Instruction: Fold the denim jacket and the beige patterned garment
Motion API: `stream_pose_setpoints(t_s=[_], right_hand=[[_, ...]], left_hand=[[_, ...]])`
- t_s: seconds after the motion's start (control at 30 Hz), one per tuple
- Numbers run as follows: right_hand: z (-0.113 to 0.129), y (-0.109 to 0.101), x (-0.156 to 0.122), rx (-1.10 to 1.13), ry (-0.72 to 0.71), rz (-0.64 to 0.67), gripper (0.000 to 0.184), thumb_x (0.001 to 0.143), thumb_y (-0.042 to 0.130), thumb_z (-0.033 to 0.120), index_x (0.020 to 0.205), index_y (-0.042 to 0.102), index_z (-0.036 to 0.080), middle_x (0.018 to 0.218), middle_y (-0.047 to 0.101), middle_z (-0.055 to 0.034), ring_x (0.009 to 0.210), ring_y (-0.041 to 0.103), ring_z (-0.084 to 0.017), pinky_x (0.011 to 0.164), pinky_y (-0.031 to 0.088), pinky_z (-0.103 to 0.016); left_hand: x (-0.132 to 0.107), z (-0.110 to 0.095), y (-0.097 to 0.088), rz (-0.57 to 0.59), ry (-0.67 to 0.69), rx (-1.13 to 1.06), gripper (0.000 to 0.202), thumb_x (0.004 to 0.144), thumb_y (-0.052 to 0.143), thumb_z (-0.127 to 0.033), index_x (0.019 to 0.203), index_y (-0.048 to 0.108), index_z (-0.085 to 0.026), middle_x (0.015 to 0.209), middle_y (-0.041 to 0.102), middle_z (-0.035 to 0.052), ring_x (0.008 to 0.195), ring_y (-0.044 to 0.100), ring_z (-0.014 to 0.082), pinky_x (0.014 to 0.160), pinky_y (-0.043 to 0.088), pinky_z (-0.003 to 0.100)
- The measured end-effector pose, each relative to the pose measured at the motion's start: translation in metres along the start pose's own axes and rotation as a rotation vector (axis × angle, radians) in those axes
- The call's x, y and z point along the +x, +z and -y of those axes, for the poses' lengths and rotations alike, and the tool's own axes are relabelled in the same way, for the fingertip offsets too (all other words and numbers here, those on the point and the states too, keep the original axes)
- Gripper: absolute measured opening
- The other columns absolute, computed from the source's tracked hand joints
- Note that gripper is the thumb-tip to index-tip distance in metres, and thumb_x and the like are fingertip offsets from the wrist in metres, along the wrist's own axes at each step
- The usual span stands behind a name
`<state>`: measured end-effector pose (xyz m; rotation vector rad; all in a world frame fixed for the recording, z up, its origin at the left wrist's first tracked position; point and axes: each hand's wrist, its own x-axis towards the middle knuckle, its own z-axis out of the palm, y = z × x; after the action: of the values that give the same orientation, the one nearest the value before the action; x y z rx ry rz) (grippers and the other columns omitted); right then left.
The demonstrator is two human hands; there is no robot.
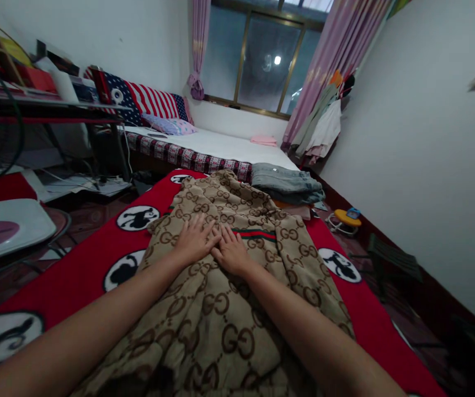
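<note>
- One tan garment with brown lettering (270, 256) fills the near part of the view, lying on a red cloth with round white patches (75, 275); its nearest end is bunched and creased, and partly cut off by the lower edge.
- Across its middle, the left hand (196, 240) rests palm down, fingers slightly apart and gripping nothing.
- Just beside it, the right hand (231, 251) also lies palm down on the fabric, its fingers a little parted; the two hands meet or nearly meet at their inner edges.
- A green-and-red stripe (257, 235) runs out to the right of the hands, fairly straight.
- As a judgement, the garment is already spread out, but creases remain and it is not folded; how it is arranged underneath cannot be told.
- Beyond its far end, a stack of denim (284, 181) lies near the bed, apparently folded already.
- Farther off are the bed's white sheet (224, 144), a patterned pillow (171, 125) and a window (262, 60).
</note>
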<state>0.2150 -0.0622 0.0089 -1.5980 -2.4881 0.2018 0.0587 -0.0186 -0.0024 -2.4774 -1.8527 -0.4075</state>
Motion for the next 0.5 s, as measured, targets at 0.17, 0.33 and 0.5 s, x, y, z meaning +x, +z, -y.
stream_pose_setpoints(t_s=[0.17,0.33,0.5], right_hand=[[-0.023,-0.037,-0.095,0.006,-0.160,0.119,0.054,0.091,0.051,0.039,0.144,0.042,0.029,0.156,0.032,-0.0069,0.143,0.028,-0.024,0.116,0.022,-0.049],[-0.067,-0.062,-0.183,-0.133,0.054,-0.057,0.060,0.081,0.061,0.034,0.140,0.048,0.028,0.152,0.039,-0.0090,0.141,0.031,-0.028,0.115,0.023,-0.054],[-0.097,-0.051,-0.231,-0.127,0.310,-0.155,0.067,0.078,0.056,0.032,0.143,0.044,0.025,0.142,0.048,-0.0126,0.129,0.047,-0.027,0.102,0.044,-0.044]], left_hand=[[-0.018,-0.002,0.007,-0.063,0.000,-0.011,0.062,0.095,0.033,-0.056,0.147,0.039,-0.023,0.157,0.025,0.0133,0.145,0.023,0.0292,0.115,0.019,0.050],[-0.014,-0.004,0.004,-0.098,-0.025,-0.012,0.060,0.093,0.038,-0.057,0.144,0.044,-0.025,0.156,0.030,0.0117,0.143,0.027,0.0295,0.115,0.021,0.048],[-0.015,-0.005,0.006,-0.113,-0.023,0.001,0.059,0.094,0.038,-0.056,0.144,0.044,-0.025,0.155,0.030,0.0116,0.142,0.028,0.0283,0.115,0.020,0.046]])
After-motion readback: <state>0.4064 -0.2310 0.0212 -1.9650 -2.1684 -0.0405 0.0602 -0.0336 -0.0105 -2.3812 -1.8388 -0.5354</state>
